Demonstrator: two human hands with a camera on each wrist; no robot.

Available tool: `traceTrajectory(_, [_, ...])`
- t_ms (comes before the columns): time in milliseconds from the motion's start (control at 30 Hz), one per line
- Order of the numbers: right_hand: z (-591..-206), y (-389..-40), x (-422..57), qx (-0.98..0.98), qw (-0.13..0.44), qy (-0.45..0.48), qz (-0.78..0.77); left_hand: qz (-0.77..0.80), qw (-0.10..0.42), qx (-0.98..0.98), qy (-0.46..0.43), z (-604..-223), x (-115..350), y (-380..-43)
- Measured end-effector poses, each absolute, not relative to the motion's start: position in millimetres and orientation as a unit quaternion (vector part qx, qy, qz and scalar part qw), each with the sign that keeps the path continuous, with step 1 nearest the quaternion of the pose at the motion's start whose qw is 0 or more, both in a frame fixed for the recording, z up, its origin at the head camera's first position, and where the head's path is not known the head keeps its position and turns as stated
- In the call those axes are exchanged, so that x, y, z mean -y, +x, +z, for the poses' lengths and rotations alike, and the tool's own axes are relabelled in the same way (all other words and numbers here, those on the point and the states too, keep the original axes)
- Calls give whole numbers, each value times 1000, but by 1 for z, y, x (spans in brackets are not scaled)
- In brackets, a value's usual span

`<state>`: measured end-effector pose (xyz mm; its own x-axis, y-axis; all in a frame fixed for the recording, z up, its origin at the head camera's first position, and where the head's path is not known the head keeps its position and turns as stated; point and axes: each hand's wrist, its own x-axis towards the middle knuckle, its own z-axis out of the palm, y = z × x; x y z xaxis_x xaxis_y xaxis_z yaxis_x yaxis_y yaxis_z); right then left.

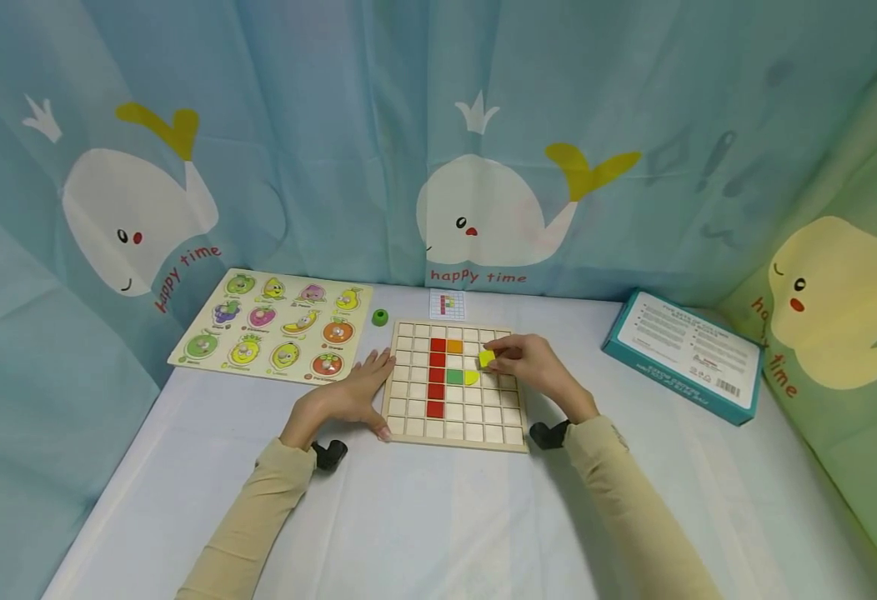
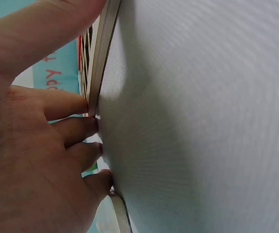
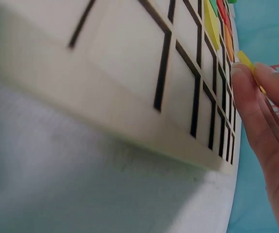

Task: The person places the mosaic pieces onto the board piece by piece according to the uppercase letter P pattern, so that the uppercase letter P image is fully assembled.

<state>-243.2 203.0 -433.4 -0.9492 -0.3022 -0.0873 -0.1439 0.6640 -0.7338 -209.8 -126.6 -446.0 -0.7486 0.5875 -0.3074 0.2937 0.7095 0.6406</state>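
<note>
A wooden grid board [image 1: 413, 427] lies flat on the table. In it sit a column of red square tiles [image 1: 436, 375], an orange tile [image 1: 455, 346], a green tile [image 1: 455, 377] and a yellow tile with a curved side [image 1: 472, 377]. My right hand [image 1: 538, 367] pinches another yellow tile [image 1: 487, 359] between thumb and fingertips, just over the board's right half; the right wrist view shows this tile [image 3: 245, 60] held on edge. Along the board's left side, my left hand [image 1: 350, 395] rests with fingers spread and thumb at the near corner, touching the frame [image 2: 99, 68].
A small pattern card [image 1: 448, 305] lies behind the board, with a green bead-like piece [image 1: 380, 317] to its left. The fruit puzzle board [image 1: 269, 325] is at the left, a teal box [image 1: 684, 354] at the right. A whale-printed curtain [image 1: 333, 167] stands behind.
</note>
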Motion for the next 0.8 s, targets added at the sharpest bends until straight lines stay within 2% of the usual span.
traceTrajectory(533, [-439, -256, -185, -923, 112, -157, -332, 292, 256, -889, 242, -446, 126, -209])
traceTrajectory(800, [-442, -257, -183, -931, 99, -163, -311, 288, 255, -891, 243, -445, 126, -211])
